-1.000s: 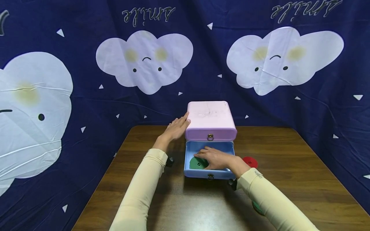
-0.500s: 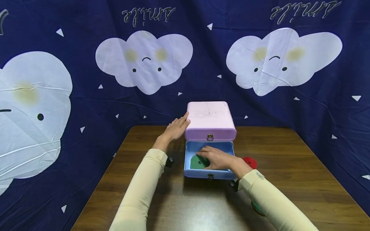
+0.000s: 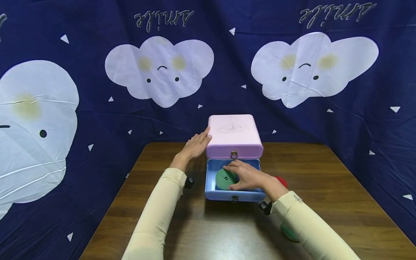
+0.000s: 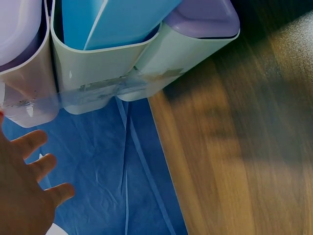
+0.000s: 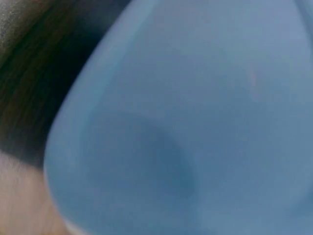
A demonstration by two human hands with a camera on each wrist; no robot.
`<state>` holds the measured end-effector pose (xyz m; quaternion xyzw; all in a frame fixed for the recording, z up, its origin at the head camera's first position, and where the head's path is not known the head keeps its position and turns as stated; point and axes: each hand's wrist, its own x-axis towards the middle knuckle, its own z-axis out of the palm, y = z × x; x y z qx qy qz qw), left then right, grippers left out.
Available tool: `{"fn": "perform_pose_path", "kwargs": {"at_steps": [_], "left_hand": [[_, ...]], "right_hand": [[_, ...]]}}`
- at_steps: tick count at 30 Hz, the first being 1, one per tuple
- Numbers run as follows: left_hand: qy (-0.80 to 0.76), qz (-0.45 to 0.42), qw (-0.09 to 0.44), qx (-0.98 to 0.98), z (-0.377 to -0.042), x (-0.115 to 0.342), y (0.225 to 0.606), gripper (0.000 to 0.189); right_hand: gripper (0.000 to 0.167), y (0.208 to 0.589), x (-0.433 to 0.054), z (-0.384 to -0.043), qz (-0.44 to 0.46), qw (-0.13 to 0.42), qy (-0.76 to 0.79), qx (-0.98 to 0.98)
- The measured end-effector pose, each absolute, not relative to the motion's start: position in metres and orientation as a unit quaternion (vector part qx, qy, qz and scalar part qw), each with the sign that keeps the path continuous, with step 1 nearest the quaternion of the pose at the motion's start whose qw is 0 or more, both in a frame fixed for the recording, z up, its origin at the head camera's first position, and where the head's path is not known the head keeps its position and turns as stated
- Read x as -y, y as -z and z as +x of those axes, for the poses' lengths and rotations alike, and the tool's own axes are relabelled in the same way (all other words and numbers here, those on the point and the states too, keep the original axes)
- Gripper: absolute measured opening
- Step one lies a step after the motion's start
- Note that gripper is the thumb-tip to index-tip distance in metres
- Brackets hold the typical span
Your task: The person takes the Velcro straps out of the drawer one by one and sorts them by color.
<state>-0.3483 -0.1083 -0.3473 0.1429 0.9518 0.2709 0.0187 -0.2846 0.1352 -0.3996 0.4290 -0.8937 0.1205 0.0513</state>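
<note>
Navy cloud-print cloth (image 3: pixel 231 79) behind brown wood-grain table (image 3: pixel 325 195), glare (image 3: pixel 212 236) on top.

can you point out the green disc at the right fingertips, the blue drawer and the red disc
Green disc (image 3: pixel 224 180): head view, middle of its face.
Blue drawer (image 3: pixel 219 195): head view, left part of its front.
Red disc (image 3: pixel 282 181): head view, its uncovered part.

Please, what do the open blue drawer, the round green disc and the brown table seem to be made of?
Open blue drawer: probably plastic, slightly glossy; smooth walls, rounded corners. Round green disc: matte, evenly coloured; perhaps foam or plastic, unclear. Brown table: wood or wood-look laminate, softly shiny; grain shows.
</note>
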Motion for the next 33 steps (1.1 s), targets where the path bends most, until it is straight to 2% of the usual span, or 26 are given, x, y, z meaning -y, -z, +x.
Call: {"fn": "perform_pose_path", "kwargs": {"at_steps": [10,24,33], "left_hand": [[-0.278,0.147,0.021,-0.949,-0.349,0.109,0.347,0.057],[-0.289,0.152,0.026,-0.945,-0.348,0.112,0.348,0.058],[-0.296,0.156,0.032,-0.942,-0.347,0.112,0.347,0.058]], "right_hand": [[0.073,0.376,-0.157,-0.268,0.414,0.085,-0.153,0.893],[0.078,0.356,-0.216,-0.232,0.419,0.256,-0.173,0.854],[0.08,0.372,-0.268,-0.204,0.365,0.31,-0.152,0.864]]}}
